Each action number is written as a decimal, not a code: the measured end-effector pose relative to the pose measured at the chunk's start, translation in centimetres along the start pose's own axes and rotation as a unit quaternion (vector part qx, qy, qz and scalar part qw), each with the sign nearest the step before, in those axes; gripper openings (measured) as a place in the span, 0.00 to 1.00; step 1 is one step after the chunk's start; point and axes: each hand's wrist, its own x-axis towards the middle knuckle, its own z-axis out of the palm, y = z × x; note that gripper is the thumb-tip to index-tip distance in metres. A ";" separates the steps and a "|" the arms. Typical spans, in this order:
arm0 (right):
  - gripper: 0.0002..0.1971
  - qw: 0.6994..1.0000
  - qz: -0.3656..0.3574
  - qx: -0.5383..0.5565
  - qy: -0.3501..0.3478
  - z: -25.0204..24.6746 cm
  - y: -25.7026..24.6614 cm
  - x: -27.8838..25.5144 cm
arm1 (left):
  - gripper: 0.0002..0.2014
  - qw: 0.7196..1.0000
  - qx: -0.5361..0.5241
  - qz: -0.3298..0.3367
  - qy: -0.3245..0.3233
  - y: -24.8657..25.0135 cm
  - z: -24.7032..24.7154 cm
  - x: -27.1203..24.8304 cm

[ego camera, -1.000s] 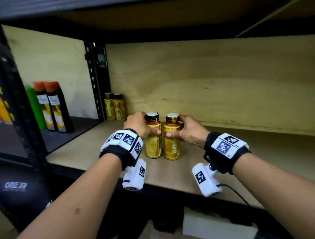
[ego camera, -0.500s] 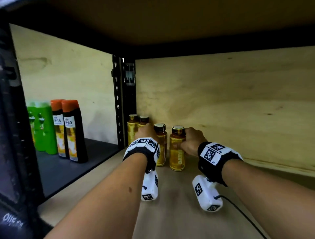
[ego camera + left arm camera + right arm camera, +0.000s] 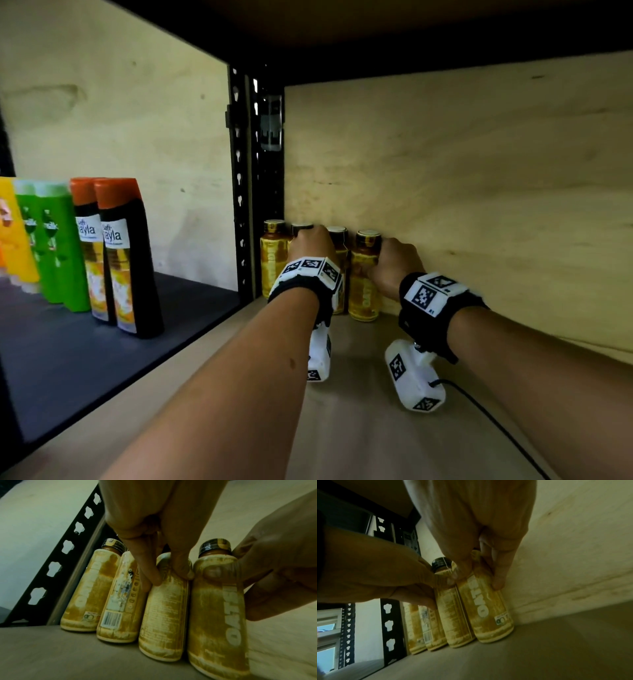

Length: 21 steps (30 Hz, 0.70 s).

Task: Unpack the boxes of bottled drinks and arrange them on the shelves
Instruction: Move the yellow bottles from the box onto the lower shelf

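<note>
Head view hides fingers; wrist views show left hand [image 3: 154, 524] pinching third bottle [image 3: 163, 608], right hand [image 3: 479, 520] gripping fourth bottle [image 3: 489, 609], 3 o'clock beside it.

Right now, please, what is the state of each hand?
Left hand: closed, gripping the third bottle in the row.
Right hand: closed, gripping the fourth bottle, the one nearest the back wall.

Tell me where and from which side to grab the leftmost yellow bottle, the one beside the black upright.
Take the leftmost bottle by its narrow neck and cap, coming from above and in front. It stands upright against the back panel, with the black upright to its left and the next bottle close on its right, so the body's sides probably leave fingers little room.
</note>
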 end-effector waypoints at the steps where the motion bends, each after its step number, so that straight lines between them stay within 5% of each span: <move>1: 0.24 1.000 0.005 0.008 0.000 0.1 0.0 -0.1 | 0.14 1.000 0.005 0.007 -0.003 -0.1 0.0 -0.1; 7: 0.40 0.993 0.013 0.092 -0.078 -2.6 -0.1 -3.8 | 0.16 1.000 0.005 0.022 -0.013 -0.6 -4.0 -4.2; 11: 0.25 0.994 -0.004 0.026 -0.108 -7.5 -0.6 -9.5 | 0.19 0.999 -0.039 0.019 -0.011 -0.5 -7.9 -9.1; 16: 0.20 0.985 -0.036 -0.043 -0.161 -14.0 0.8 -19.6 | 0.23 0.989 -0.078 0.045 -0.116 0.4 -11.3 -19.6; 21: 0.11 0.973 -0.044 -0.006 -0.227 -18.3 3.7 -30.5 | 0.18 0.911 -0.345 0.008 -0.225 2.8 -12.8 -31.4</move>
